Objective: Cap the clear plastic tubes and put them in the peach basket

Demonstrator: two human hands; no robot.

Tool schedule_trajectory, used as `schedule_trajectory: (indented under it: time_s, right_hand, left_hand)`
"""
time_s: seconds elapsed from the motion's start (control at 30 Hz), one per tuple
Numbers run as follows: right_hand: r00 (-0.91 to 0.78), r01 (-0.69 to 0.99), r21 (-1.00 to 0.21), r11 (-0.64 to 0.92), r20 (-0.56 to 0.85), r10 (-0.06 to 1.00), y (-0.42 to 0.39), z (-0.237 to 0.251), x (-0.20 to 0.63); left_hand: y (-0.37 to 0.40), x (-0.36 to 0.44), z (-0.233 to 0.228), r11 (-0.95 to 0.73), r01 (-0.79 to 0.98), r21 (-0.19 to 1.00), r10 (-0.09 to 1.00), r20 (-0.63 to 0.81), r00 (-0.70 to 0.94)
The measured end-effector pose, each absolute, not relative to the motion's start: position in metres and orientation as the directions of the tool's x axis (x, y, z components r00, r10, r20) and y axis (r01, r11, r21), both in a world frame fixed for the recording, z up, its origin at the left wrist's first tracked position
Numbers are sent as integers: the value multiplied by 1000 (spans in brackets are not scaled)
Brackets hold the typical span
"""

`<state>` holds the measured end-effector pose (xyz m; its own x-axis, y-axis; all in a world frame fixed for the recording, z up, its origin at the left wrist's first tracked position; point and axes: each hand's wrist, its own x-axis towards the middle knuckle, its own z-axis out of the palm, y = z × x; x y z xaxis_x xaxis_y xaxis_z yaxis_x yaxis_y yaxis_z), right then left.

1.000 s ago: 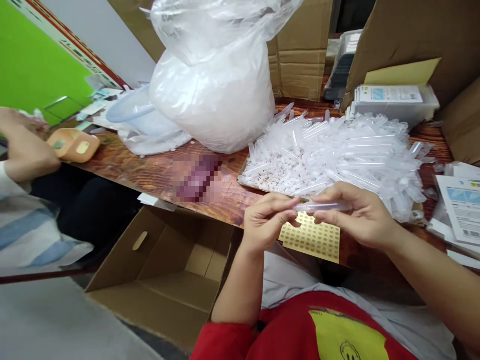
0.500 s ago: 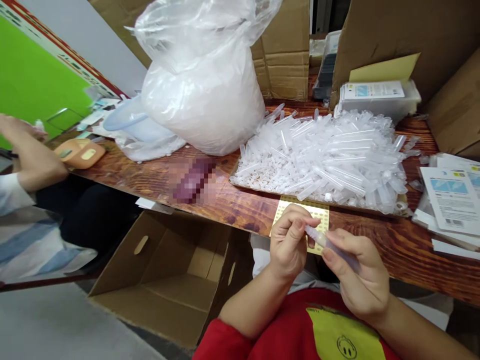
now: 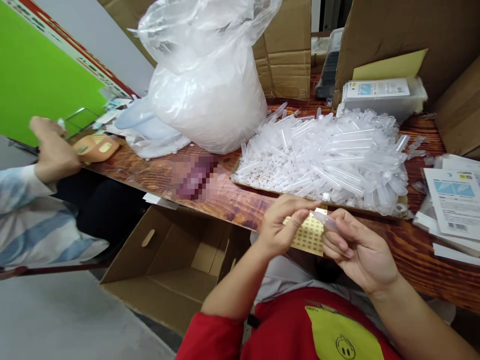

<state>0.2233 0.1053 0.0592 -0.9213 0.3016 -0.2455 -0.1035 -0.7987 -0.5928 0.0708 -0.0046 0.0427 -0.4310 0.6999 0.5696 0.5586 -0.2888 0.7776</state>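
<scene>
One small translucent tube (image 3: pixel 327 221) lies between the left hand (image 3: pixel 285 222) and the right hand (image 3: pixel 362 250); the right pinches it with thumb and fingers; the left's fingertips are at its other end, though whether they grip it I cannot tell; below is a yellow sheet (image 3: pixel 306 242) of printed dots, beyond it clear tubes (image 3: pixel 322 157) heaped on the tabletop (image 3: pixel 240 209); cards (image 3: pixel 453 200) at right carry a barcode, blue pictures and print too small to read; a yellow patch (image 3: pixel 326 327) shows a cartoon face; the wall sign (image 3: pixel 90 67) is blurred.
</scene>
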Motion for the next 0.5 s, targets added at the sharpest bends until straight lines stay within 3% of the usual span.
schedule_trajectory:
  time_s: [0.1, 0.2, 0.3, 0.5]
  right_hand:
    - [-862, -182, -694, -697, -228, 452, 115, 57, 231]
    - [-784, -267, -826, -497, -114, 611, 120, 49, 240]
    - [-720, -300, -905, -301, 8, 694, 123, 40, 247]
    - [-669, -266, -957, -114, 98, 737, 129, 31, 258]
  left_hand:
    - [1, 27, 55, 64, 755, 653, 767, 452, -455]
    - [16, -5, 59, 408, 782, 471, 797, 234, -557]
    - [32, -21, 60, 497, 785, 369, 830, 62, -555]
    - [51, -33, 57, 572, 766, 294, 802, -6, -597]
